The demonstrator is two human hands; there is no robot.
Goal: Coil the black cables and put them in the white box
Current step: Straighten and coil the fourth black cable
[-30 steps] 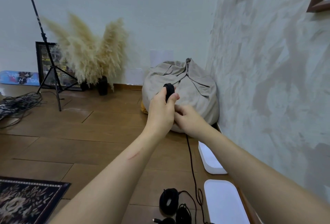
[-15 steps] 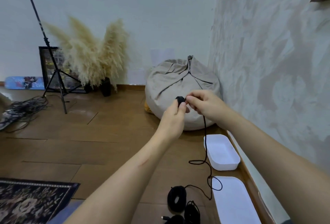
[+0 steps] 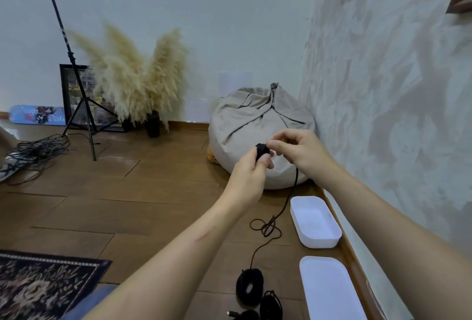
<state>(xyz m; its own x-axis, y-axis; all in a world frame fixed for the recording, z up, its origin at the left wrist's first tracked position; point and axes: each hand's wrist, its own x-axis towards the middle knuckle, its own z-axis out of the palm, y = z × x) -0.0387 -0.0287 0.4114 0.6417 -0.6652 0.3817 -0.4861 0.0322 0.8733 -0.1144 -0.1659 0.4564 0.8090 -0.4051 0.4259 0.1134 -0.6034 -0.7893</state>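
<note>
My left hand point(image 3: 251, 173) grips a small coil of black cable point(image 3: 262, 150) held up in front of me. My right hand point(image 3: 297, 150) pinches the same cable at the coil's right side. The loose end of this cable point(image 3: 270, 225) hangs down from my hands and lies in loops on the wooden floor. An open white box point(image 3: 315, 220) sits on the floor by the right wall. Coiled black cables point(image 3: 249, 286) lie on the floor near the bottom of the view.
A white lid point(image 3: 329, 291) lies nearer to me than the box. A grey beanbag point(image 3: 252, 125) fills the corner behind my hands. A tripod point(image 3: 79, 105), pampas grass point(image 3: 138, 85) and a tangle of cables point(image 3: 33, 152) stand left. A patterned rug point(image 3: 38, 286) lies bottom left.
My right hand has come up from below the coil to its right side. The loose cable has been drawn in and now lies in loops nearer the white box. The view has shifted down and right.
</note>
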